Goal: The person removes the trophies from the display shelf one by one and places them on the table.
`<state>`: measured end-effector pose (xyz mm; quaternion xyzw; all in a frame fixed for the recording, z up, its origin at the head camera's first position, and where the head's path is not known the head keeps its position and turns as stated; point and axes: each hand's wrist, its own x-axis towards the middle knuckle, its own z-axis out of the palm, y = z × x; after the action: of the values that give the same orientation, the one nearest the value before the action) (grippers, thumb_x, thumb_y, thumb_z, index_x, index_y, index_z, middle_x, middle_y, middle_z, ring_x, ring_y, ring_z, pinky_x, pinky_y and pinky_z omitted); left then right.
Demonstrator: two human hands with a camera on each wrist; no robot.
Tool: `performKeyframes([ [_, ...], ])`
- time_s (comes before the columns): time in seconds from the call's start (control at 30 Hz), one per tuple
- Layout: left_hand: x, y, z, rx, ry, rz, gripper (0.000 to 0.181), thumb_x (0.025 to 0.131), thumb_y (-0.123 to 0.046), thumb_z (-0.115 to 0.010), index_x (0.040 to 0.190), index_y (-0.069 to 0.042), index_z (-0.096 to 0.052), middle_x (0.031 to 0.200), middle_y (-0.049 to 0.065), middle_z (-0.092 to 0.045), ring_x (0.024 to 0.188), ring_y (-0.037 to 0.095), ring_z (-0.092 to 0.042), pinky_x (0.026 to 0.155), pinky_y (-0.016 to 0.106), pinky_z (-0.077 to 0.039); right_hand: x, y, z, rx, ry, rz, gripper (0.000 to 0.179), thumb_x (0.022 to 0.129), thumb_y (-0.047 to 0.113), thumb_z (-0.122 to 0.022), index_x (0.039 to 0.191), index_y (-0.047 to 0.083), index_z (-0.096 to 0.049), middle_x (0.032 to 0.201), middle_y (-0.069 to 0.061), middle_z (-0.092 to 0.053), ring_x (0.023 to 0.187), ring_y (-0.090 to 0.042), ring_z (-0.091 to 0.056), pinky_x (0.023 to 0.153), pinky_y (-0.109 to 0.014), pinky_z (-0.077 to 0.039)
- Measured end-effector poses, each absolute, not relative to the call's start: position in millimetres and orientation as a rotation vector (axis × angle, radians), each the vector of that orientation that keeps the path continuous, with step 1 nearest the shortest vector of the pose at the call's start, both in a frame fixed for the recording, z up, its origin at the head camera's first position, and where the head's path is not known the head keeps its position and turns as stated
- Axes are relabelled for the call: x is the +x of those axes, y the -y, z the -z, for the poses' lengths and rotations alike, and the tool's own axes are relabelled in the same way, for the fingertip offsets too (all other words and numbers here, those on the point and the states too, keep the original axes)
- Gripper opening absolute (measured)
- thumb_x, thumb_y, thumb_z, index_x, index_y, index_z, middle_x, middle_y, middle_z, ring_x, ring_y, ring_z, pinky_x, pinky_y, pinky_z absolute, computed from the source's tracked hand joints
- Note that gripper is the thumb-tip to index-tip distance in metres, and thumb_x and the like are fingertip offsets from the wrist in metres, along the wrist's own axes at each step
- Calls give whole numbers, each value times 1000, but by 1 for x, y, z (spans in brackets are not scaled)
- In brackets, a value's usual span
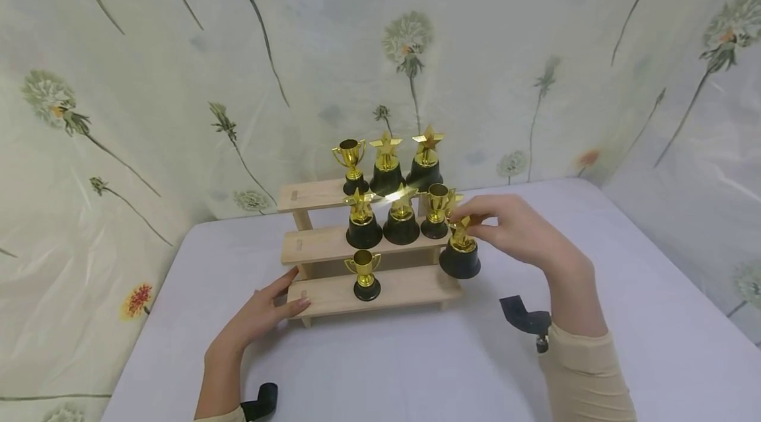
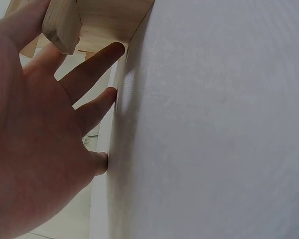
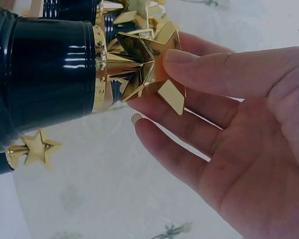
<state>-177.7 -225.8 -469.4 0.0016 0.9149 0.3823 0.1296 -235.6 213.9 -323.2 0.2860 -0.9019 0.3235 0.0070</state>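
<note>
The 2 hands are apart from each other. The right hand [image 1: 517, 230] pinches a star trophy [image 1: 460, 261] by its golden top, with the black base downward, at the right end of the lowest shelf [image 1: 410, 284]; whether it touches the wood, I cannot tell. The left hand [image 1: 255, 316] grips the left end of this same shelf, the thumb on top. Near the shelf's middle stands 1 cup trophy [image 1: 364, 278]. The wooden stand [image 1: 315, 245] is on the table [image 1: 380, 369].

Head view looks forward, down over counter [image 1: 380, 369]; wrist views close, sharing shelf [image 1: 317, 247] (left), trophy [image 3: 82, 64] (right) with head.
</note>
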Motion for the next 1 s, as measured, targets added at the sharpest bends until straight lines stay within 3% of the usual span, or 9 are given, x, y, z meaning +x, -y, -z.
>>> performKeyframes([
  [0.33, -176, 225, 470, 13, -2671, -1104, 85, 88, -61, -63, 157, -23, -31, 158, 12, -40, 150, 38, -28, 120, 69, 1, -246, -225, 329, 789, 2884, -983, 30, 90, -1, -66, 114, 16, -73, 114, -3, -73, 99, -20, -68, 94, -51, -55],
  [0.77, -177, 226, 468, 22, -2666, -1106, 85, 88, -61, -64, 157, -24, -31, 159, 12, -38, 151, 38, -27, 120, 69, 2, -264, -235, 344, 662, 2900, -976, 27, 91, -1, -64, 115, 10, -71, 115, -10, -73, 105, -32, -68, 94, -54, -54],
  [1.0, -176, 226, 468, 28, -2664, -1122, 85, 88, -60, -64, 157, -24, -31, 158, 11, -40, 151, 37, -27, 121, 69, 1, -275, -239, 353, 587, 2926, -887, 27, 90, -1, -61, 114, 8, -71, 112, -13, -72, 102, -32, -66, 93, -54, -52],
])
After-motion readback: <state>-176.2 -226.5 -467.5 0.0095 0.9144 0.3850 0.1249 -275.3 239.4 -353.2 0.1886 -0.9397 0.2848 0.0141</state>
